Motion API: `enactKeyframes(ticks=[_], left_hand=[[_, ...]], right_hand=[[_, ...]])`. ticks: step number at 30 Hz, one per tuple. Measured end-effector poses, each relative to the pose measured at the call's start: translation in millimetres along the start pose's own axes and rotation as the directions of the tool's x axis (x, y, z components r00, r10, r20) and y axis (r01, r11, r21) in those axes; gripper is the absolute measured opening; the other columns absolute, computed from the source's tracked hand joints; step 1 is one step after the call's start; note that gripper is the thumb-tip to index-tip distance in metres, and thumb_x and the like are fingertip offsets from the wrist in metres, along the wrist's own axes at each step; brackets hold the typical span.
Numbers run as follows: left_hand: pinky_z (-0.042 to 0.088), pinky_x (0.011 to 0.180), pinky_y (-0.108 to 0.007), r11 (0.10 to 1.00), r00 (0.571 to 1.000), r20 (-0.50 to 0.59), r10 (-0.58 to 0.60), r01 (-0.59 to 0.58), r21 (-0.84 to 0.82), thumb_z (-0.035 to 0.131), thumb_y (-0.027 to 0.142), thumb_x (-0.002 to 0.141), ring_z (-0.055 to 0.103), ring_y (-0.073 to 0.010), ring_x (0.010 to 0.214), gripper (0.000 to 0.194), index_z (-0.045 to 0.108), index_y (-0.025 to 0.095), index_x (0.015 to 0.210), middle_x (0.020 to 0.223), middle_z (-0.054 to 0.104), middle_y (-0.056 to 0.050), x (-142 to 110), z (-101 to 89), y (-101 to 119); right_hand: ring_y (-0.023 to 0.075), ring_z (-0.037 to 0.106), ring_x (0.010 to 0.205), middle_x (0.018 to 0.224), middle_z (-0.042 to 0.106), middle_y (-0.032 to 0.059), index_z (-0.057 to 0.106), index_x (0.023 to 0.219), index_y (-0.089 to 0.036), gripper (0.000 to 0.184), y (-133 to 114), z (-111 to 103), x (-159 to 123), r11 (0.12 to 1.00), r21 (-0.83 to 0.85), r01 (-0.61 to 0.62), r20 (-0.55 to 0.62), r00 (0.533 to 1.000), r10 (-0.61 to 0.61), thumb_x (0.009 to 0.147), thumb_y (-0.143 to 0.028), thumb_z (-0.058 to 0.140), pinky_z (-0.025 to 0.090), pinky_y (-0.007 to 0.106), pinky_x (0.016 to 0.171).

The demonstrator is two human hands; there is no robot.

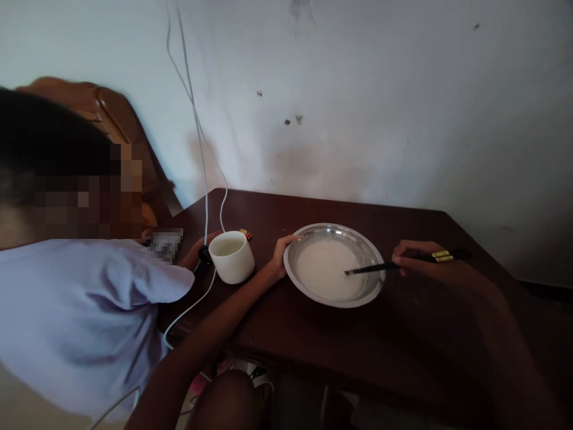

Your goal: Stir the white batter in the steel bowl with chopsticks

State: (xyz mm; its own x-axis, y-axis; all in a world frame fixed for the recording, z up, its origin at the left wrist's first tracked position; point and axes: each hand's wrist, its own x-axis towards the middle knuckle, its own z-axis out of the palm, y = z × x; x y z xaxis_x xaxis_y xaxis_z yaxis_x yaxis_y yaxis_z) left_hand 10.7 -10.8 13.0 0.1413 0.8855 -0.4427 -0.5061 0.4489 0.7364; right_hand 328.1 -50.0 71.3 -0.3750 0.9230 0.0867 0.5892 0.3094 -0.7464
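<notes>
A shiny metal bowl (pixel 308 297) stands on the dark table with a whitish mixture (pixel 326 266) in it. My left hand (pixel 281 254) grips the bowl's left rim, thumb on the edge and the other fingers mostly out of sight against its side. In my right hand (pixel 414 258), fingers closed, are black chopsticks (pixel 376 268) with gold bands near the back end. They slant left over the bowl's right rim, and their tips reach the white mixture. Whether the tips dip below its surface I cannot tell.
Left of the bowl stands a white cup (pixel 233 258) on the dark red-brown table (pixel 277 209). White cables (pixel 205 173) hang down past the cup. A person in a pale shirt (pixel 85 310) sits close on the left, near a wooden chair (pixel 111 113). The wall rises behind the table.
</notes>
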Motion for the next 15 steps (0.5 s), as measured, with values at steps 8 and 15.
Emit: enactKeyframes(ticks=[8,15], left_hand=[[0.051,0.068,-0.032,0.999,0.999,0.042,0.027,-0.024,-0.048,0.064,0.025,0.071,0.067,-0.0245,0.064,0.022,0.073,0.010,0.084,0.057,0.069,-0.006,6,-5.4,-2],[0.051,0.079,-0.036,0.998,0.998,0.058,-0.021,0.025,-0.060,0.057,0.025,0.077,0.066,-0.0229,0.067,0.028,0.076,0.007,0.085,0.070,0.074,-0.012,5,-1.7,-2]], right_hand=[[0.0161,0.059,0.071,0.073,0.067,0.0017,0.067,0.078,-0.021,0.033,-9,33,17,0.992,0.097,-0.082,-0.090,0.992,0.091,0.079,-0.054,0.065,0.042,0.028,0.063],[0.0141,0.054,0.063,0.064,0.060,0.0012,0.060,0.064,-0.020,0.044,-7,7,3,0.996,0.069,-0.062,0.055,0.997,0.058,0.078,-0.061,0.067,0.041,0.027,0.060]])
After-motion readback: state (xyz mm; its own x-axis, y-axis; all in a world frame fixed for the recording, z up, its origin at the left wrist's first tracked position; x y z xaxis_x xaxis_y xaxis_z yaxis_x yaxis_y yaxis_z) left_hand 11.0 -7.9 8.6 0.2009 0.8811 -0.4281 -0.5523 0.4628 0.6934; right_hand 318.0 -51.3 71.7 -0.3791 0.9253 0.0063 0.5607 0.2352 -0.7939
